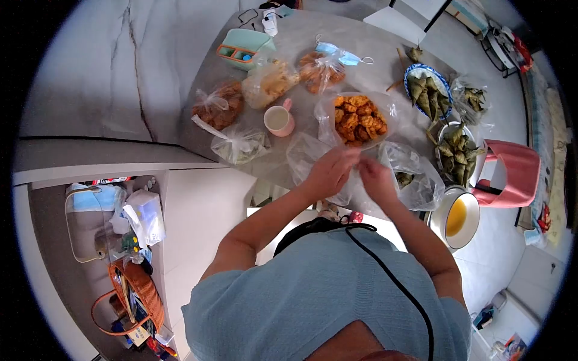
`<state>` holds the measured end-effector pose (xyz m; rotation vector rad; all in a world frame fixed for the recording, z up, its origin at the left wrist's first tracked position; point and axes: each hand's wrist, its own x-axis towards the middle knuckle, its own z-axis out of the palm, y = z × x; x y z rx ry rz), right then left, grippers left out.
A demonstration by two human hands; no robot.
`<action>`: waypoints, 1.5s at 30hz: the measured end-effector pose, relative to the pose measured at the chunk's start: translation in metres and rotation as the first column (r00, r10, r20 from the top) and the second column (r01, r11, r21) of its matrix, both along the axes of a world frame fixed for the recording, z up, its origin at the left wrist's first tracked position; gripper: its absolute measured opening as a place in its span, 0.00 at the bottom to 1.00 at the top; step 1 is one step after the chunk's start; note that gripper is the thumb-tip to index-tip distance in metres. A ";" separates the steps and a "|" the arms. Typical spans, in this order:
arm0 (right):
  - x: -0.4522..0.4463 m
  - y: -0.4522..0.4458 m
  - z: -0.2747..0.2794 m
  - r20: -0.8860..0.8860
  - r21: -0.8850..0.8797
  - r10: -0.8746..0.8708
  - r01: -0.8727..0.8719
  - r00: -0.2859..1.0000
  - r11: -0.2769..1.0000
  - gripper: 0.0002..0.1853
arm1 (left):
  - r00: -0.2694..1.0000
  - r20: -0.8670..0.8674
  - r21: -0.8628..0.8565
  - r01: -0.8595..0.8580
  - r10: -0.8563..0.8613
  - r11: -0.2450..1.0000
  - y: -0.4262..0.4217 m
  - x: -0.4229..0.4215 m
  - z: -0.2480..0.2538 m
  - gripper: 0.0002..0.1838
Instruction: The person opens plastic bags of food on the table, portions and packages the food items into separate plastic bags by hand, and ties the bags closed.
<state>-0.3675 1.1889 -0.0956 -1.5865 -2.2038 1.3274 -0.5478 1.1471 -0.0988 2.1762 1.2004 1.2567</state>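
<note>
My left hand (332,171) and my right hand (377,179) are close together at the near edge of a clear plastic bag (390,108). The fingers of both are drawn together on the bag's near rim; the exact grip is partly hidden. Orange-brown fried pieces (359,120) fill the open bag. A thin, crumpled plastic bag (304,157) lies beside my left hand. Close to my right forearm is another clear bag (415,180) with dark green wrapped pieces inside.
Tied bags of fried food (220,105), a pink mug (279,121) and a mint box (245,47) stand on the left. To the right are leaf-wrapped dumplings on a blue-rimmed plate (447,83), a pot with yellow liquid (473,227) and a pink chair (522,174).
</note>
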 end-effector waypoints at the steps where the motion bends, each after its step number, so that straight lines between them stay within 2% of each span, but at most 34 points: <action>1: -0.006 0.011 0.015 -0.210 0.110 -0.064 0.089 0.976 0.990 0.19 | 0.986 0.146 -0.135 -0.064 0.083 0.989 0.019 0.008 0.009 0.16; 2: -0.012 0.025 0.021 -0.416 0.199 -0.099 0.197 0.904 0.960 0.17 | 0.944 0.274 -0.275 -0.105 0.183 0.956 0.038 0.015 0.012 0.17; 4: -0.025 0.075 -0.019 -0.597 0.126 -0.153 0.280 0.788 0.952 0.18 | 0.928 0.127 -0.220 -0.319 0.351 0.922 0.084 0.022 -0.029 0.19; 5: -0.023 0.104 -0.055 -0.466 0.030 -0.206 0.248 0.860 0.968 0.21 | 0.928 0.129 -0.216 -0.319 0.350 0.923 0.095 0.020 -0.048 0.19; 6: -0.018 0.124 -0.078 -0.324 -0.070 -0.239 0.229 0.915 0.971 0.25 | 0.918 -0.155 -0.306 -0.396 0.365 0.866 0.104 0.018 -0.066 0.23; 7: -0.021 0.124 -0.053 -0.328 -0.066 -0.238 0.229 0.914 0.971 0.25 | 0.887 -0.293 -0.338 -0.444 0.356 0.830 0.108 0.014 -0.077 0.25; 8: -0.020 0.125 -0.024 -0.131 -0.023 -0.314 0.314 0.940 0.949 0.27 | 0.842 -0.430 -0.358 -0.489 0.325 0.795 0.112 0.011 -0.088 0.26; 9: -0.021 0.126 -0.004 0.070 0.032 -0.390 0.389 0.918 0.921 0.30 | 0.871 -0.399 -0.549 -0.476 0.286 0.687 0.110 0.003 -0.095 0.31; 10: -0.013 0.132 -0.018 0.069 0.029 -0.394 0.393 0.916 0.919 0.30 | 0.899 -0.359 -0.717 -0.439 0.252 0.542 0.102 -0.005 -0.084 0.35; 12: 0.011 0.142 -0.066 -0.068 0.027 -0.453 0.455 0.889 0.890 0.32 | 0.970 -0.242 -0.637 -0.174 0.019 0.751 0.081 -0.007 -0.045 0.37; 13: 0.013 0.143 -0.075 -0.072 -0.028 -0.456 0.456 0.887 0.890 0.33 | 0.798 -0.603 -0.405 -0.309 0.002 0.860 0.083 -0.011 -0.078 0.36; 14: 0.017 0.146 -0.081 -0.070 -0.033 -0.464 0.463 0.883 0.886 0.33 | 0.662 -0.749 -0.269 -0.326 0.015 0.906 0.090 -0.011 -0.109 0.36; 15: 0.018 0.148 -0.080 0.056 0.005 -0.328 0.328 0.943 0.945 0.33 | 0.502 -0.863 -0.122 -0.318 0.058 0.940 0.097 -0.011 -0.120 0.36; 16: 0.018 0.151 -0.080 0.184 0.023 -0.183 0.182 0.966 0.983 0.34 | 0.694 -0.717 -0.255 -0.347 0.064 0.903 0.108 -0.006 -0.099 0.37; 17: 0.017 0.150 -0.083 0.184 0.022 -0.190 0.190 0.964 0.982 0.34 | 0.843 -0.530 -0.391 -0.338 0.091 0.856 0.115 -0.003 -0.085 0.37; 19: 0.014 0.142 -0.098 0.118 0.169 -0.066 0.045 0.991 0.985 0.33 | 0.812 -0.576 -0.363 -0.359 0.096 0.860 0.120 0.002 -0.086 0.37; 20: 0.012 0.138 -0.105 0.118 0.166 -0.069 0.049 0.991 0.985 0.33 | 0.778 -0.619 -0.331 -0.384 0.109 0.862 0.122 0.005 -0.087 0.37; 21: 0.010 0.135 -0.110 0.149 0.255 -0.029 -0.010 0.988 0.967 0.34 | 0.778 -0.620 -0.332 -0.381 0.105 0.863 0.122 0.006 -0.095 0.37; 22: 0.008 0.134 -0.111 0.183 0.343 0.007 -0.071 0.983 0.936 0.35 | 0.701 -0.702 -0.267 -0.426 0.128 0.865 0.123 0.007 -0.106 0.42; 23: 0.007 0.132 -0.111 0.183 0.345 0.003 -0.067 0.983 0.936 0.35 | 0.615 -0.773 -0.198 -0.463 0.153 0.864 0.125 0.009 -0.117 0.47; 25: -0.002 0.128 -0.102 0.428 0.351 -0.006 -0.160 0.904 0.922 0.39 | 0.575 -0.808 -0.206 -0.479 0.128 0.854 0.128 0.012 -0.116 0.49; 26: -0.005 0.127 -0.094 0.426 0.350 -0.007 -0.157 0.905 0.924 0.39 | 0.535 -0.839 -0.219 -0.499 0.100 0.839 0.128 0.013 -0.116 0.50; 27: -0.010 0.128 -0.076 0.512 0.285 0.024 -0.196 0.859 0.938 0.42 | 0.533 -0.841 -0.219 -0.497 0.097 0.840 0.130 0.012 -0.109 0.50; 28: -0.015 0.129 -0.065 0.590 0.216 0.059 -0.228 0.805 0.949 0.44 | 0.604 -0.795 -0.338 -0.508 0.049 0.792 0.133 0.012 -0.096 0.46; 29: -0.021 0.132 -0.062 0.587 0.215 0.056 -0.223 0.807 0.951 0.44 | 0.673 -0.739 -0.452 -0.506 0.009 0.734 0.136 0.010 -0.089 0.43; 31: -0.028 0.142 -0.061 0.674 0.063 0.149 -0.258 0.723 0.964 0.44 | 0.666 -0.746 -0.450 -0.503 -0.001 0.737 0.142 0.007 -0.096 0.43; 32: -0.027 0.145 -0.075 0.675 0.062 0.147 -0.255 0.723 0.965 0.44 | 0.660 -0.751 -0.449 -0.502 -0.007 0.739 0.145 0.006 -0.100 0.42; 34: -0.026 0.146 -0.103 0.535 0.158 0.110 -0.227 0.837 0.961 0.45 | 0.616 -0.786 -0.423 -0.483 -0.046 0.767 0.143 0.009 -0.093 0.42; 35: -0.027 0.146 -0.108 0.535 0.158 0.109 -0.226 0.838 0.961 0.45 | 0.567 -0.820 -0.397 -0.464 -0.079 0.792 0.141 0.010 -0.090 0.41; 37: -0.036 0.140 -0.091 0.704 0.180 0.104 -0.317 0.703 0.931 0.42 | 0.562 -0.823 -0.380 -0.440 -0.081 0.814 0.133 0.010 -0.096 0.40; 39: -0.033 0.134 -0.082 0.692 0.208 0.126 -0.364 0.711 0.908 0.41 | 0.561 -0.824 -0.365 -0.413 -0.083 0.834 0.130 0.009 -0.104 0.40; 42: -0.028 0.128 -0.091 0.662 0.271 0.128 -0.395 0.738 0.878 0.37 | 0.567 -0.819 -0.396 -0.449 -0.087 0.801 0.131 0.007 -0.109 0.46; 44: -0.026 0.129 -0.100 0.641 0.304 0.109 -0.382 0.759 0.873 0.35 | 0.656 -0.747 -0.485 -0.429 -0.106 0.762 0.135 0.008 -0.097 0.45; 45: -0.029 0.133 -0.098 0.664 0.250 0.136 -0.391 0.735 0.886 0.35 | 0.656 -0.748 -0.484 -0.430 -0.104 0.762 0.138 0.007 -0.096 0.45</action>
